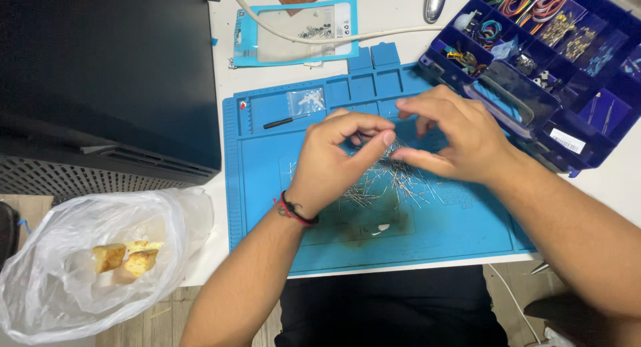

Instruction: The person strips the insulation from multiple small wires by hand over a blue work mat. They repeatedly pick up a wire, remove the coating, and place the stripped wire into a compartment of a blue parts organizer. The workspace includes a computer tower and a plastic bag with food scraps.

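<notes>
A loose pile of thin metal pins [387, 183] lies on a blue silicone work mat [434, 233]. Above the pile, my left hand [334, 160] has thumb and forefinger pinched together on what looks like one or a few pins. My right hand [454, 137] hovers just to the right, its thumb touching the pile and its fingers curled over it. The fingertips of both hands almost meet. A red and black band circles my left wrist.
A dark blue compartment box [567, 120] of small electronic parts stands at the right. A black screwdriver [284, 122] and small clear bag [306, 101] lie on the mat's top. A black computer case [100, 80] fills the left; a plastic bag of food [87, 267] sits below it.
</notes>
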